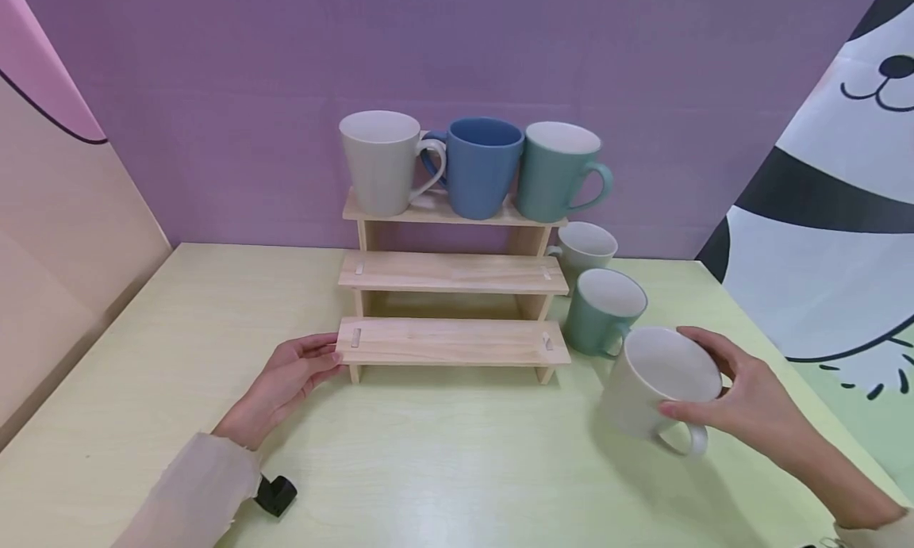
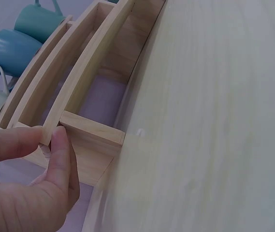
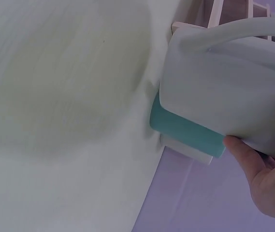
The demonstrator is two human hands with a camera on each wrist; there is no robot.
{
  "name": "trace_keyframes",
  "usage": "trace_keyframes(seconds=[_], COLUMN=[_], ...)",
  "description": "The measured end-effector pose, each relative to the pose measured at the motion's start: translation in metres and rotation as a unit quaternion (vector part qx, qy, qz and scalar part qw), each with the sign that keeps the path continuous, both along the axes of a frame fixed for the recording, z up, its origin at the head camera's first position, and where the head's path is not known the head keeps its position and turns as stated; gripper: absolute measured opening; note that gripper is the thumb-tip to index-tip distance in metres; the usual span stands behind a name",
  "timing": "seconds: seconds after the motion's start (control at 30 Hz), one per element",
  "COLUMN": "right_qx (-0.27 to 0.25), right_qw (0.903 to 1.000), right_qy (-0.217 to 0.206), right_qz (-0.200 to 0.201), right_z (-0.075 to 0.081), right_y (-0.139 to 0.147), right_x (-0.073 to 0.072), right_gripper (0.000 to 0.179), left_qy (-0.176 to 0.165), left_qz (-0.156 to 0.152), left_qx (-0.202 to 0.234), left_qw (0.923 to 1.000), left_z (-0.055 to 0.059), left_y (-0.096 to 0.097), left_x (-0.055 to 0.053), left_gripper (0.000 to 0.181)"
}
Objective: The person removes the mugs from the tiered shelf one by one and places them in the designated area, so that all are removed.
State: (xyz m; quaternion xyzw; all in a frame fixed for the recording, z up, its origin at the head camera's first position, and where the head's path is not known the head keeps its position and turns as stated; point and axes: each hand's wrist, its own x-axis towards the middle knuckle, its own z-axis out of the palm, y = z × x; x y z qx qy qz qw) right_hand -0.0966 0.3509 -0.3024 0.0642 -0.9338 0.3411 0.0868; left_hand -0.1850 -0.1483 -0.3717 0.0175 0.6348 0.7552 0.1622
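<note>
Beside the mug-topped rack point(image 1: 453, 272), the right hand point(image 1: 750, 401) grips a white mug point(image 1: 639, 393)

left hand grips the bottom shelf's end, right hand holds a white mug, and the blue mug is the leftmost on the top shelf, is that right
The blue mug isn't the leftmost: the head view shows it as the middle mug on the top shelf. The left hand grips the end of the bottom shelf, and the right hand holds a white mug.
</note>
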Motion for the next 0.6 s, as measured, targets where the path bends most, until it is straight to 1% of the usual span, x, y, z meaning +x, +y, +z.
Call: trace_keyframes(seconds=[0.2,0.33,0.47,0.6], right_qx=[0.012,0.015,0.020,0.032], right_qw=[0.9997,0.9996,0.9994,0.9985], right_qy=[-0.013,-0.008,-0.002,-0.009], right_qz=[-0.016,-0.021,-0.029,-0.043], right_z=[0.001,0.000,-0.001,-0.002], right_y=[0.008,0.014,0.020,0.025], right_x=[0.002,0.002,0.000,-0.004], right_gripper=[0.083,0.083,0.082,0.084], left_qy=[-0.005,-0.006,-0.007,-0.006], left_qz=[0.004,0.006,0.008,0.006], left_qx=[0.001,-0.004,-0.008,-0.009], left_qw=[1.0000,1.0000,0.9999,0.9999], left_z=[0.000,0.000,0.001,0.000], left_y=[0.001,0.000,0.000,0.000], left_x=[0.000,0.001,0.001,0.000], left_gripper=[0.054,0.053,0.053,0.053])
